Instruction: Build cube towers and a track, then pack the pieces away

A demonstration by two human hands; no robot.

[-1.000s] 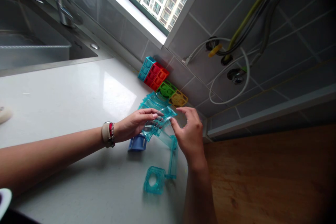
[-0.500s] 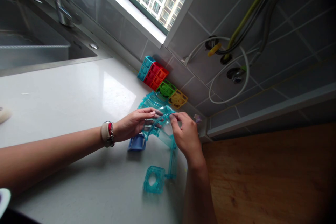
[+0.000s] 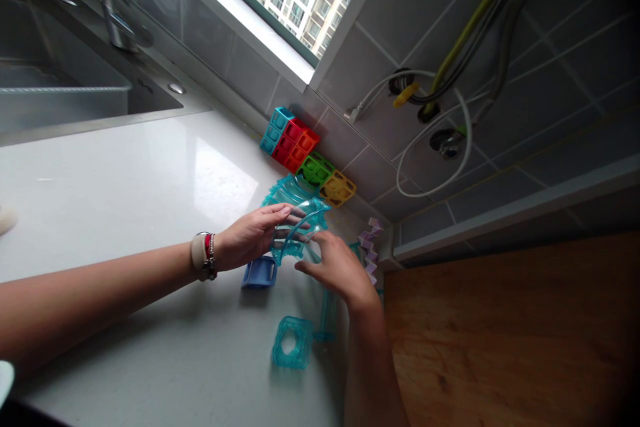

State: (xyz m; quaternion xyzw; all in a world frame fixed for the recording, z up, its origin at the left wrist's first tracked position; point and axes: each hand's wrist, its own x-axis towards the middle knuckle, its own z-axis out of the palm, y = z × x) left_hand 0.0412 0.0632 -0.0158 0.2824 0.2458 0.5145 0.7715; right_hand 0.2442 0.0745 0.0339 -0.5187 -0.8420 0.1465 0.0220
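My left hand (image 3: 250, 233) is closed on a curved, see-through teal plastic piece (image 3: 303, 223), its fingers showing through the plastic and its thumb at the near edge. Just right of the piece is my right hand (image 3: 340, 267), thumb and fingers apart, fingertips close to the lower edge; whether they touch it I cannot tell. Beneath the hands, a blue plastic piece (image 3: 260, 272) lies on the counter. Nearer to me sits a square teal piece with a round hole (image 3: 291, 342). A long teal part (image 3: 326, 317) is partly hidden by my right hand.
Along the tiled wall stand blue and red blocks (image 3: 290, 140), a green block (image 3: 315, 170) and a yellow block (image 3: 339, 188). Purple zigzag pieces (image 3: 371, 247) lie by the counter's right edge. A sink (image 3: 150, 103) with a faucet (image 3: 117, 23) is at the upper left.
My right hand has let go of the curved teal piece's upper edge and moved down and left, its fingers opening. The purple zigzag pieces show more. My left hand keeps its hold.
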